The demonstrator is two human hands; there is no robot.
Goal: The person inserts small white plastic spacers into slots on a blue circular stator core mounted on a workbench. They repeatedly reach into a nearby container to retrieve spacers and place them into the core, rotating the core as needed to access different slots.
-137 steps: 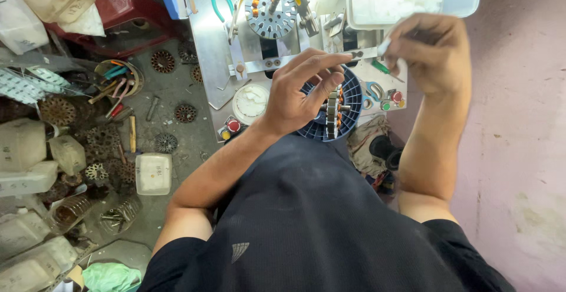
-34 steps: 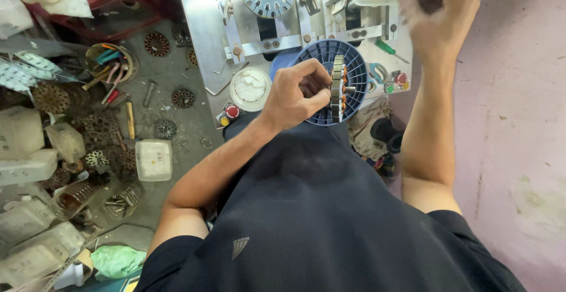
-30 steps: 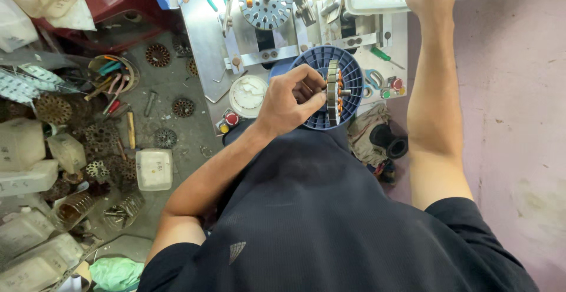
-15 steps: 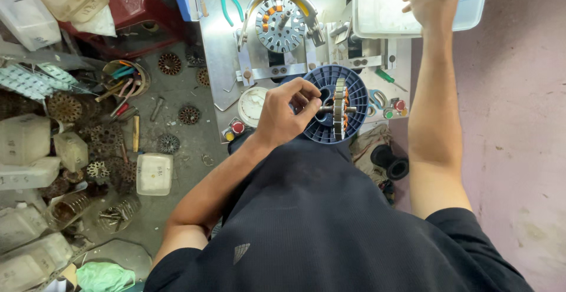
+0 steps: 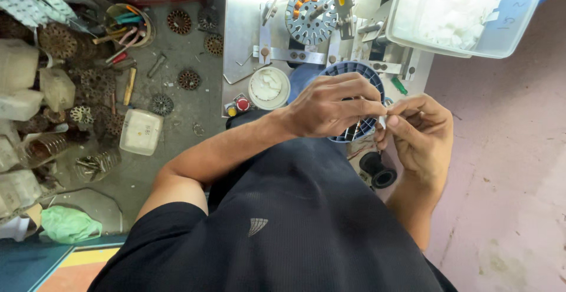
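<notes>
From my remote seat, the far left shows a clutter of pale plastic containers (image 5: 17,68) and rusty round stator cores (image 5: 188,79) scattered on the grey floor (image 5: 177,121), with a small white square box (image 5: 141,131) lying among them and a green rag (image 5: 68,224) lower down. Further right, a metal winding machine (image 5: 247,26) stands on the tabletop, carrying a toothed steel stator disc (image 5: 311,16) upright in its clamp, and a round white tub (image 5: 269,87) sits just below it.

My left hand (image 5: 330,106) comes in from a bent elbow, forearm running diagonally up across the black shirt (image 5: 277,221), wrist slightly cocked. Its fingers (image 5: 365,108) are curled and pinched together at the tips, grasping something thin that I cannot make out. Behind that hand sits the blue round basket (image 5: 361,72), mostly hidden by the knuckles, just beside the machine's base.

My right hand (image 5: 421,133) rises from below, palm turned toward me, forearm nearly vertical. Its fingers are bent inward, thumb and forefinger pinched and meeting the left fingertips in front of the basket's lower edge. A black spool (image 5: 378,171) lies under the two hands. At upper right, a clear plastic tray (image 5: 466,38) of white pieces overhangs the tabletop, beside the pink wall (image 5: 507,168).
</notes>
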